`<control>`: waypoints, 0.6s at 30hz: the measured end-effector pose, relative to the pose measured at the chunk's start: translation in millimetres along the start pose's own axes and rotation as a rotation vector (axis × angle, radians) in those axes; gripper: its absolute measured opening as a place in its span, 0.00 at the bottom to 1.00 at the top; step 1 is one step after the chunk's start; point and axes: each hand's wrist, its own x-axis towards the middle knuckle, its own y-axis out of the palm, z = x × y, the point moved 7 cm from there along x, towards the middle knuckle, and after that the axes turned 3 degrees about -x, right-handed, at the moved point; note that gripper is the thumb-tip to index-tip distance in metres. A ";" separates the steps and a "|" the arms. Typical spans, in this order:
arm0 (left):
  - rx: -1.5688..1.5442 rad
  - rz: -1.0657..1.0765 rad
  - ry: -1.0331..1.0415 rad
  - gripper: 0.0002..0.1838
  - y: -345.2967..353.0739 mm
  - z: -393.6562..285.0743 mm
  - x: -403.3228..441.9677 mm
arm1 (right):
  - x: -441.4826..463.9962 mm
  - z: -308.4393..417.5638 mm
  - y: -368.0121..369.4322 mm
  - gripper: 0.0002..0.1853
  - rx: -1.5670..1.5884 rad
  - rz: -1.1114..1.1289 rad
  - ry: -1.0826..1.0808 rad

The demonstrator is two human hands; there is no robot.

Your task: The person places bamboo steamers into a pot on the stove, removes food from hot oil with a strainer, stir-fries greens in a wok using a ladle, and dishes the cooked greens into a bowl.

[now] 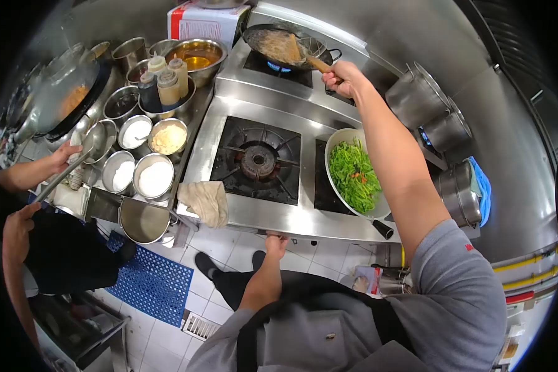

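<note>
My right hand (343, 77) is closed round the handle of a wooden spatula (318, 64), whose blade end is in a black wok (254, 38) of bubbling brown liquid at the back burner. A blue flame shows under the wok. A wire strainer (313, 47) lies at the wok's right side. My left hand (276, 243) is at the front edge of the stove, its fingers partly hidden under the edge. Between my arms, a white bowl of chopped green vegetables (353, 173) stands on the right of the stove, with a few orange bits on top.
An unlit burner (258, 159) is in the middle, beside a folded cloth (204, 203). Left are bowls of white powder (154, 177), squeeze bottles (168, 87) and a bowl of oil (198, 59). A co-worker's hands (20, 232) hold a ladle at far left. Metal pots (418, 93) stand right.
</note>
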 end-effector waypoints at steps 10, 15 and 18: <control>0.156 -0.026 -0.058 0.11 -3.6 12.4 0.5 | 15.3 -22.1 -15.6 0.06 0.336 0.265 0.130; 0.142 -0.063 -0.049 0.09 8.4 9.0 -14.3 | 8.9 -27.4 -26.0 0.07 0.530 0.366 0.185; 0.140 -0.075 -0.056 0.09 16.0 5.8 -22.9 | 1.4 -33.1 -32.5 0.06 0.509 0.387 0.146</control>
